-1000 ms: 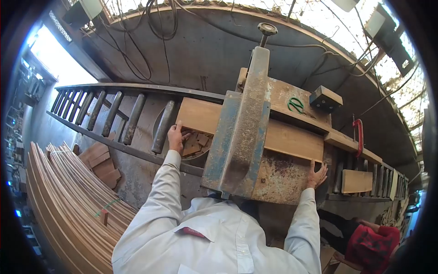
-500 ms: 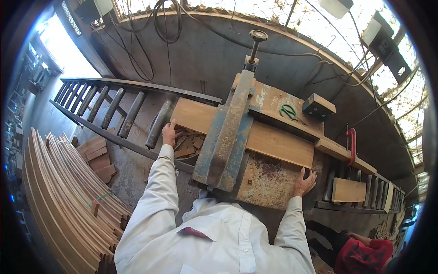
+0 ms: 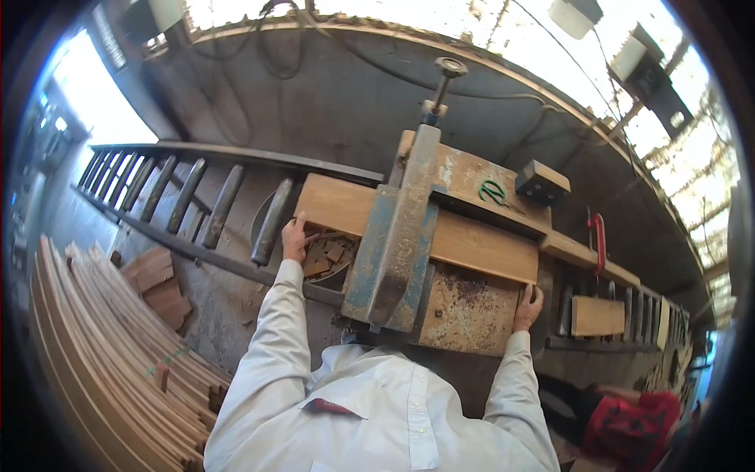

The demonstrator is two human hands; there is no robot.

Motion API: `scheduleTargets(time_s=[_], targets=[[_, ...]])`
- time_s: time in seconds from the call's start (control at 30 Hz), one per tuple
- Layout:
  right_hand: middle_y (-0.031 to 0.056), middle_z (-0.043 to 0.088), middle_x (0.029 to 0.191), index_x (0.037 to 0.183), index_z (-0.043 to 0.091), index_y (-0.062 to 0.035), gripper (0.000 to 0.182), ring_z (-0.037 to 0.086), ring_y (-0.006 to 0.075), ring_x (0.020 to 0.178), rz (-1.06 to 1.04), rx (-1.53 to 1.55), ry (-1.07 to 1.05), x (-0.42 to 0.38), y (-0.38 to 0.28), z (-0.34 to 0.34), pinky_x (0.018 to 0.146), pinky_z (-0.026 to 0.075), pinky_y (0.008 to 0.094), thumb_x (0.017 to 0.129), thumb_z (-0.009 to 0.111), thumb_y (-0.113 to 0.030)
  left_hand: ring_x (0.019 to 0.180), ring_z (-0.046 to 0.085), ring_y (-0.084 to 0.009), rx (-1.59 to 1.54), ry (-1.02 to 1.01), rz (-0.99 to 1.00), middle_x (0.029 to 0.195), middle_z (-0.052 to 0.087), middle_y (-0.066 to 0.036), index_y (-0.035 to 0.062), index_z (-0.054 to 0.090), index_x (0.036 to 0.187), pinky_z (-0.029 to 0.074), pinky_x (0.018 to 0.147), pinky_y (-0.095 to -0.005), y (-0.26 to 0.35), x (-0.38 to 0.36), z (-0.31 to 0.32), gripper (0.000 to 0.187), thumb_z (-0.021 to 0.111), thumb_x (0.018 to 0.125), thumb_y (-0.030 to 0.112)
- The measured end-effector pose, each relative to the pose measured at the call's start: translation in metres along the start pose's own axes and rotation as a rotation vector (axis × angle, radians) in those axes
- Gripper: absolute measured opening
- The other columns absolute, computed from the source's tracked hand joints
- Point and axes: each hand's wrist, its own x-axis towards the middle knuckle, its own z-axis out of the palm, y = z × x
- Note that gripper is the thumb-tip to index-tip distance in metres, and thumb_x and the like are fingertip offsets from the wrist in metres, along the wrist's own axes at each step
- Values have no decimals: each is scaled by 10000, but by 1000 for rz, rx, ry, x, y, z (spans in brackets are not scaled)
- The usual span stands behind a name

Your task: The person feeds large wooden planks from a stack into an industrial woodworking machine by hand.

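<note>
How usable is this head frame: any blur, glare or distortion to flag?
Head view: strong fisheye bending with a dark vignette; blown-out daylight at top and upper left; motion blur smears the stacked planks; the board and both hands, left hand and right hand, stay readable.

A single mark can be read: a green hand-painted sign resembling the digit "2" (image 3: 494, 191), set on the rusty metal plate (image 3: 464, 175) behind the blue machine arm (image 3: 397, 236). No other text, label or brand is legible.
</note>
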Motion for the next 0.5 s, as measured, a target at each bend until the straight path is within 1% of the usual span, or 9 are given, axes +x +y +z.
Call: scheduleTargets(time_s=[0.07,0.1,0.13,0.2,0.23,0.3,0.4,0.43,0.5], targets=[[204,555,1324,1302,520,62,606,521,297,1228,37,211,91,-15,-24,7,1045,393,369,952,611,-424,799,703,-272,17,-43,-13,1019,653,-145,-35,544,1146,597,641,-341,3,-1,0,421,605,946,330],[197,579,1291,1288,523,66,555,537,298,1208,55,325,153,-18,-19,20,1048,393,372,964,608,-377,803,698,-271,-19,-43,-27,1032,649,-146,-35,538,1165,593,637,-338,4,-1,1,427,604,950,328],[182,609,1225,1268,523,62,516,573,275,1156,41,262,211,-31,-36,23,995,438,363,973,597,-354,807,693,-268,3,-47,-37,1035,646,-145,-33,536,1176,587,624,-323,0,3,-2,435,606,955,335],[133,583,1206,1295,481,12,472,602,252,1095,286,854,128,-54,-63,42,885,511,369,980,589,-322,858,684,-265,-7,-95,-75,1061,643,-146,-27,534,1197,585,727,-364,-3,10,-8,436,605,964,335],[162,571,1261,1334,456,-24,494,607,305,1116,321,911,116,-60,-62,57,880,539,389,968,614,-317,898,674,-267,-19,-99,-90,1077,639,-143,-17,536,1206,573,771,-383,-3,11,-7,431,609,964,332],[155,575,1247,1326,446,-10,500,610,323,1096,428,929,-33,-64,-50,87,879,550,414,962,620,-305,978,655,-270,-31,-97,-115,1110,632,-139,1,539,1223,549,859,-422,-2,12,-9,422,616,964,326],[149,584,1200,1275,479,14,464,613,326,1067,644,1004,-178,-70,-92,100,882,556,458,950,638,-278,1089,606,-266,-228,-163,-253,1160,621,-130,22,548,1231,507,916,-449,-1,8,1,407,630,958,313],[150,585,1190,1260,489,17,449,612,322,1064,678,992,-249,-63,-98,106,888,555,468,949,640,-270,1124,584,-281,-195,-175,-280,1185,610,-129,20,558,1215,516,885,-435,-4,9,4,400,636,955,315],[150,586,1178,1237,508,16,423,611,314,1061,705,968,-342,-56,-106,109,893,554,480,947,645,-260,1119,586,-297,-178,-159,-240,1204,600,-137,16,553,1218,513,907,-443,-9,5,9,398,624,962,312]])
